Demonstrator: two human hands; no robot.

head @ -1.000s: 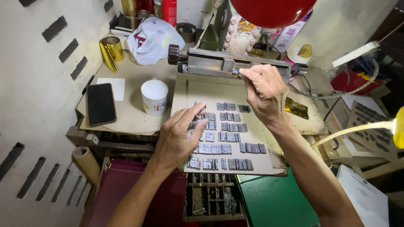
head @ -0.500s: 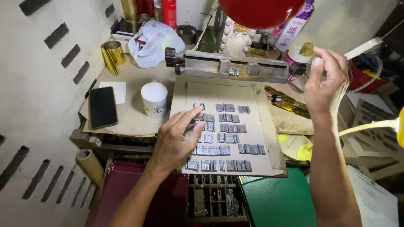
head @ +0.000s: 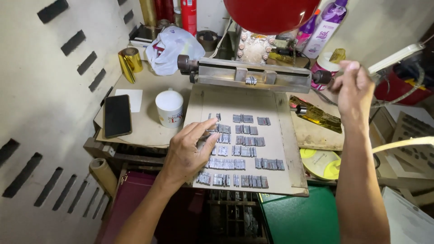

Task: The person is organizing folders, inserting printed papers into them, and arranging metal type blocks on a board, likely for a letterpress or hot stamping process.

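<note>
Blocks: small grey metal letter blocks (head: 244, 151) lie in rows on the flat tan board (head: 289, 135).
Left hand (head: 187, 153): flat and open, fingers on the left blocks, holding nothing.
Right hand (head: 355, 88): up by the dark round knob (head: 320, 76), fingers curled loosely; I cannot tell if it holds anything.
Tip: I think soft, slow pushes keep rows straight.
Nearby: white cup (head: 169, 107), black phone (head: 117, 115).

Single view, head-worn camera, looking steeply down and forward from above person's own arms. Close range: left hand (head: 187, 151) and right hand (head: 355, 88) fill middle of frame. Cardboard tray (head: 289, 135) on surface (head: 144, 126) sits centre, wall (head: 40, 113) on left (red lamp shade (head: 271, 11) cuts top edge). No second view shares scene.
</note>
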